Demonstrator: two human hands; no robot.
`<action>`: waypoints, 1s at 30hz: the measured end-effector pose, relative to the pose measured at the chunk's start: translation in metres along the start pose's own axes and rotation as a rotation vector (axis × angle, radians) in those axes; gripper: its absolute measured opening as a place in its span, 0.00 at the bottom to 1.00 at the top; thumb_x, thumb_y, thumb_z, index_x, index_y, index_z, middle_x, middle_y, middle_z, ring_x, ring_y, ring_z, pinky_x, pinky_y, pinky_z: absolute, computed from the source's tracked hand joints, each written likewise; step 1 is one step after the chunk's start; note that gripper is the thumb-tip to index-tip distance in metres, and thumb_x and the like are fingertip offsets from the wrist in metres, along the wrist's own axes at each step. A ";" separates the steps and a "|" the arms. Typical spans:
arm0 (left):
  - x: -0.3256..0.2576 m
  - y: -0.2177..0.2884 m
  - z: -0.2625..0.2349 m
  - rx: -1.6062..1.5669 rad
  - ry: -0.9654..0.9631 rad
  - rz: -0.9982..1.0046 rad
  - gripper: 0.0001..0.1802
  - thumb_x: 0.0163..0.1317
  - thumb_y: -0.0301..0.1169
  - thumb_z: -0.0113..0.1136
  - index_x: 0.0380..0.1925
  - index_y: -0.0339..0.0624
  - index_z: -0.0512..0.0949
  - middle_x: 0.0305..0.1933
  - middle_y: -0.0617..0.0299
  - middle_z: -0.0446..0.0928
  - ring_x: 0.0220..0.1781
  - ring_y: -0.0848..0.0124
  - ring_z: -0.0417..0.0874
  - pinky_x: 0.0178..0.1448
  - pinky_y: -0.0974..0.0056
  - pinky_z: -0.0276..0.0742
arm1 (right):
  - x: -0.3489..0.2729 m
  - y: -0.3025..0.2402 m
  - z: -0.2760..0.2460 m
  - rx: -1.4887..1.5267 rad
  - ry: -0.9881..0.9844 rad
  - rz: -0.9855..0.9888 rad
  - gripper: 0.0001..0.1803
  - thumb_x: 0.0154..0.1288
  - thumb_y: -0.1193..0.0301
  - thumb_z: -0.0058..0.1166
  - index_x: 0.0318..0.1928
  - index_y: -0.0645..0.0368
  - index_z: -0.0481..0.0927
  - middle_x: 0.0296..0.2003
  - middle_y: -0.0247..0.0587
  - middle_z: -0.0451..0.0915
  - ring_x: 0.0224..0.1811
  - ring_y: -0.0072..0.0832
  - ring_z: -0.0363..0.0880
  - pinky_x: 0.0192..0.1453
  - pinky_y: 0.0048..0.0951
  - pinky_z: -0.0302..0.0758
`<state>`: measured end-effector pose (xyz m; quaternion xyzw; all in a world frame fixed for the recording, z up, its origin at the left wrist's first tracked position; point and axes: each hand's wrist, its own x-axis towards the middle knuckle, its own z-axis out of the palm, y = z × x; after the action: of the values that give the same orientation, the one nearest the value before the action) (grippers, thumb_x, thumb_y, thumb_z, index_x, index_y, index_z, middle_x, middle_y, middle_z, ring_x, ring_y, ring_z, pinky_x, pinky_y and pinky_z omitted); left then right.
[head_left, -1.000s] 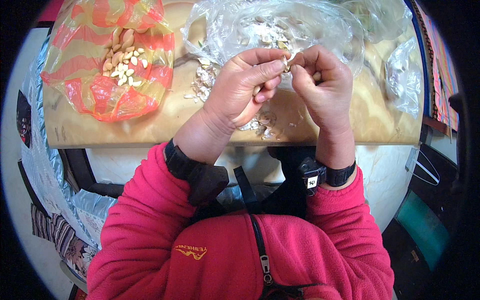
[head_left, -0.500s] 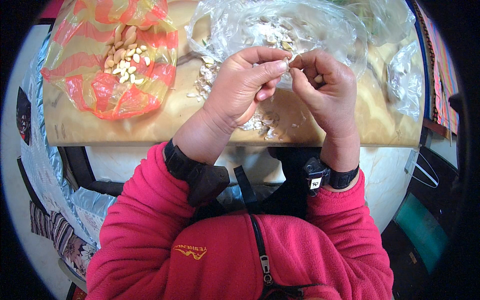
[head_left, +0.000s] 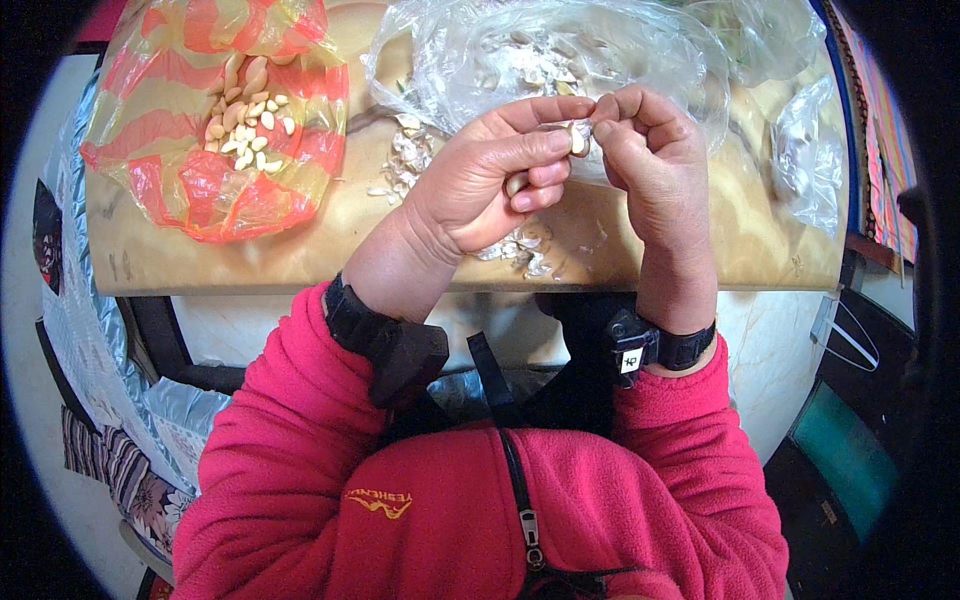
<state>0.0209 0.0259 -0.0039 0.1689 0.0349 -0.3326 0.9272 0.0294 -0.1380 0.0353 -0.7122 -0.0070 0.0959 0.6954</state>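
Note:
Over the table, my left hand pinches a pale garlic clove between thumb and forefinger. Another clove shows under its curled fingers. My right hand is closed right beside the pinched clove, its thumb and forefinger at the papery garlic skin along its edge. Loose garlic skins lie on the table left of my hands, and more peelings are in front of them, near the table edge.
On the left, a red-and-yellow striped plastic bag holds several peeled cloves and browner ones. A clear plastic bag with garlic and skins lies beyond my hands. Another clear bag sits at the right table edge.
The pinched clove now shows pale and more exposed between my left fingers. My right hand has turned and its fingertips have risen slightly. The clove under my left fingers has come into view.

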 end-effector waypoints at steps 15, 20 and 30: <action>-0.004 0.001 0.006 0.272 0.218 0.129 0.11 0.61 0.25 0.54 0.43 0.33 0.75 0.33 0.58 0.76 0.20 0.83 0.66 0.18 0.80 0.58 | 0.001 0.005 0.005 -0.013 0.079 -0.048 0.03 0.55 0.77 0.51 0.30 0.61 0.78 0.22 0.23 0.71 0.24 0.09 0.63 0.27 0.13 0.59; -0.004 0.001 0.007 0.313 0.258 0.141 0.10 0.60 0.24 0.54 0.41 0.33 0.76 0.32 0.59 0.77 0.19 0.84 0.66 0.16 0.80 0.57 | 0.002 0.007 0.004 0.096 0.131 -0.006 0.04 0.57 0.75 0.51 0.30 0.61 0.78 0.21 0.23 0.70 0.22 0.09 0.61 0.24 0.14 0.57; -0.006 0.001 0.011 0.563 0.333 0.224 0.08 0.58 0.27 0.61 0.36 0.36 0.78 0.27 0.66 0.76 0.21 0.84 0.70 0.22 0.80 0.64 | 0.002 0.011 0.005 -0.361 0.084 -0.255 0.06 0.54 0.72 0.60 0.33 0.61 0.80 0.14 0.23 0.64 0.17 0.09 0.58 0.19 0.16 0.54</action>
<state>0.0165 0.0268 0.0075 0.4729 0.0738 -0.1931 0.8565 0.0294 -0.1332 0.0243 -0.8217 -0.0849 -0.0254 0.5629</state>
